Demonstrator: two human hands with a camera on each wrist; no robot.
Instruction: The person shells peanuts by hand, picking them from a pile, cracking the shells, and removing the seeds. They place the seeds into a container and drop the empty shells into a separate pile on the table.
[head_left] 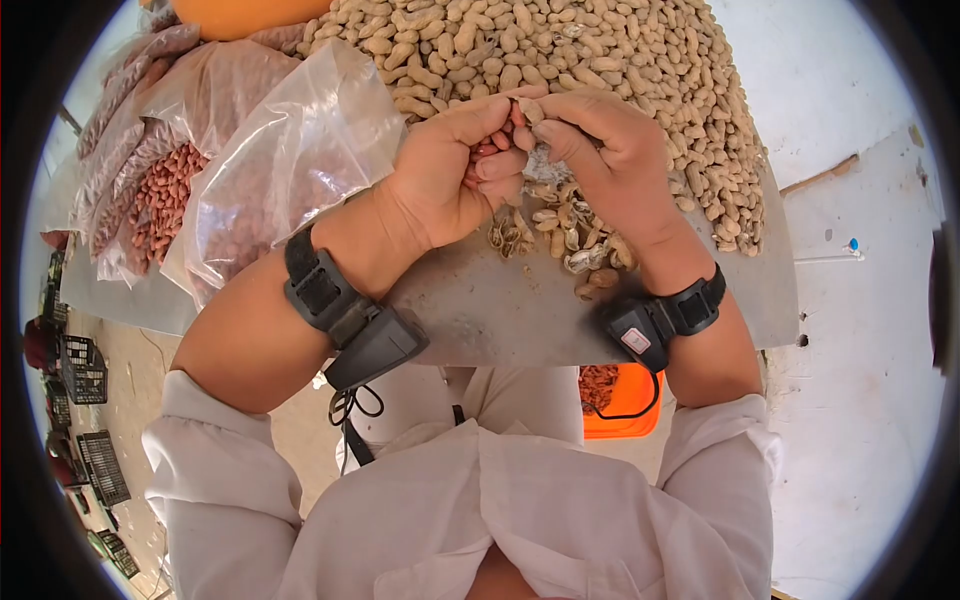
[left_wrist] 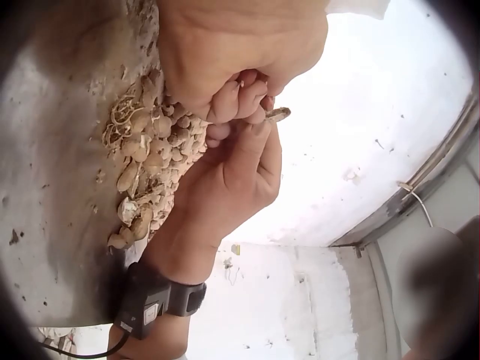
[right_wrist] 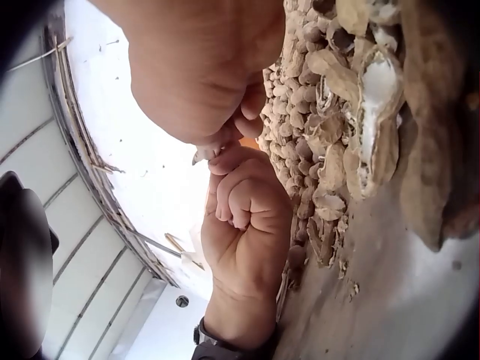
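Both hands meet over the near edge of a heap of unshelled peanuts [head_left: 560,50]. My left hand [head_left: 430,175] has its fingers curled round several red peanut kernels [head_left: 484,151]. Between the thumb and fingers of my right hand [head_left: 625,165] is a peanut shell [head_left: 531,109], held right at the left fingertips. Its end sticks out past the fingers in the left wrist view, a brownish tip [left_wrist: 278,115]. Below the hands lie broken, emptied shells [head_left: 580,235], seen close up as a split shell [right_wrist: 375,112] with a white inside.
Clear plastic bags [head_left: 300,150] stand at the left, one holding red kernels [head_left: 168,200]. An orange object [head_left: 245,15] is behind them. The grey tabletop [head_left: 470,310] ends near my body. Under it sits an orange container [head_left: 640,400] with reddish contents. Black crates [head_left: 85,370] lie on the floor.
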